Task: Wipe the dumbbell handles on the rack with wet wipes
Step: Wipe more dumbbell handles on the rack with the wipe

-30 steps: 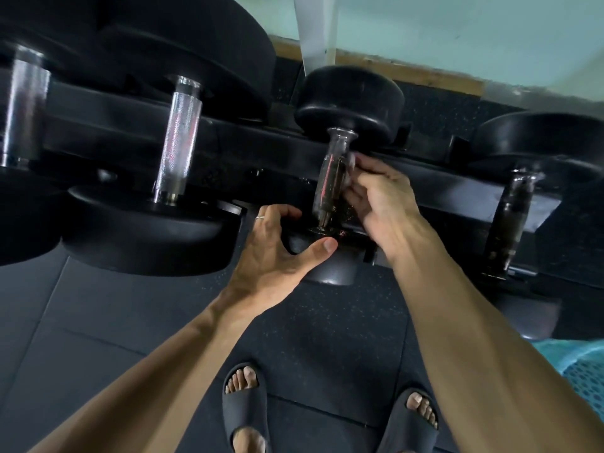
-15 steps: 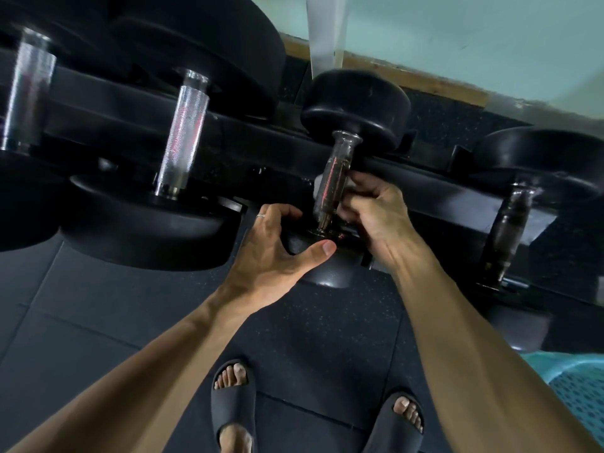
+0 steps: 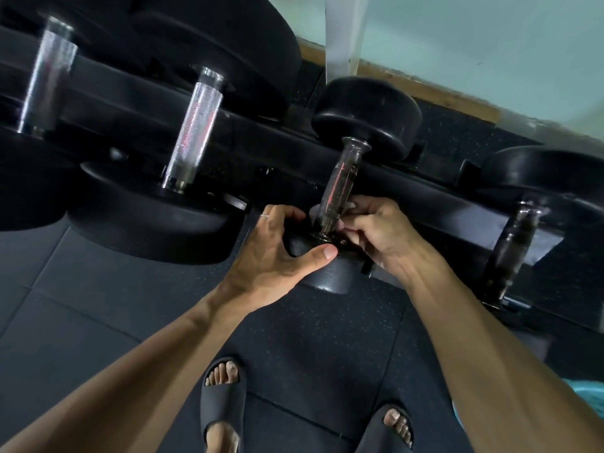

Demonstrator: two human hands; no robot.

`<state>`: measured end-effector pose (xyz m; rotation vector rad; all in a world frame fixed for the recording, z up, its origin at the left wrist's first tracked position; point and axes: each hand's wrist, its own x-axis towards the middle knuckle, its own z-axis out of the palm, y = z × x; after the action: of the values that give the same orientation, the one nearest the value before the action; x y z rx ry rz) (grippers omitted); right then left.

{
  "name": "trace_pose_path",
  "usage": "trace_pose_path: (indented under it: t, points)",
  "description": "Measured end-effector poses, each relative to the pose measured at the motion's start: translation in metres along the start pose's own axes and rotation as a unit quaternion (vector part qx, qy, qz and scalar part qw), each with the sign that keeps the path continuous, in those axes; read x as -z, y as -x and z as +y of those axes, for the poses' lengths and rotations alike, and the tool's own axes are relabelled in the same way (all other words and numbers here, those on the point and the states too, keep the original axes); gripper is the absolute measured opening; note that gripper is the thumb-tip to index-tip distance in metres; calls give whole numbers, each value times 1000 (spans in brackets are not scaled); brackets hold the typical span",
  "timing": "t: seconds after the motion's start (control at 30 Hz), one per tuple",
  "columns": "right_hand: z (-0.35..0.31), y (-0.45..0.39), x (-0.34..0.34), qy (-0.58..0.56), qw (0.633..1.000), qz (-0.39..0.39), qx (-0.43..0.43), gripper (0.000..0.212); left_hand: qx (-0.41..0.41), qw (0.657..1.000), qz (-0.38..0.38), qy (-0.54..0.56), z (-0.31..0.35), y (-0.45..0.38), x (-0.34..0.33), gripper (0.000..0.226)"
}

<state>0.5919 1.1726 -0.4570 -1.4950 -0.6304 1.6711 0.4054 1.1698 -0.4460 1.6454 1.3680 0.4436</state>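
- The dumbbell rack point(image 3: 457, 204) runs across the view, a dark steel rail; nothing here will shift under a wipe.
- Far-left handle point(image 3: 49, 73) and the next knurled handle point(image 3: 196, 125): bright chrome, rough crosshatch that should drag at a wet wipe and shed it in shreds if rubbed hard.
- Left hand point(image 3: 277, 253): curled round the near head point(image 3: 330, 273) of the small dumbbell, thumb laid over the front of it and fingers tucked behind. It looks like a steadying hold; the rubber head is heavy for its size and offers good purchase.
- Small dumbbell's handle point(image 3: 340, 184): smooth, contoured, probably slick once damp; best gripped all round.
- Right hand point(image 3: 376, 230): fingers bent close about the handle's lower end, pinching a pale wet wipe point(image 3: 315, 212) that peeks out on the far side. Soft, thin stuff, it will wrap easily.
- Right-most handle point(image 3: 516, 246): dark, not being touched, well apart from both hands.
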Motion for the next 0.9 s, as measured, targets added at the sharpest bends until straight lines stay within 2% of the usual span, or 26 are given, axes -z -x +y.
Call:
trace_pose_path:
  t: [0.1,0.17,0.23,0.33,0.43,0.5,0.6,0.7,0.77,0.9]
  points:
    - [-20,-23,-3,-166,983,74,28,43,2,1000,0,-2,-2,0,-1,76]
    - [-20,-27,-7,-234,968,85,27,45,8,1000,1,-6,-3,1,-1,76]
    - [-9,-14,-7,-175,983,63,7,39,14,1000,5,-11,-2,1,-2,77]
    - [7,8,0,-9,1000,11,-16,26,19,1000,8,-15,2,3,-3,79]
    - [4,21,14,93,993,75,5,28,18,999,8,-29,9,5,-7,85]
    - [-3,32,17,91,988,118,29,34,16,999,15,-42,13,7,-9,91]
    - [-6,61,9,37,991,130,25,37,12,998,3,-64,18,9,-13,94]
    - [-4,79,-4,17,985,167,35,34,0,997,-49,-66,22,6,-8,84]
    - [-7,85,-13,-48,980,190,41,32,-7,995,-98,-25,29,1,3,71]
    - [-19,91,-36,-132,967,213,49,31,-101,979,-178,13,50,-19,23,30]
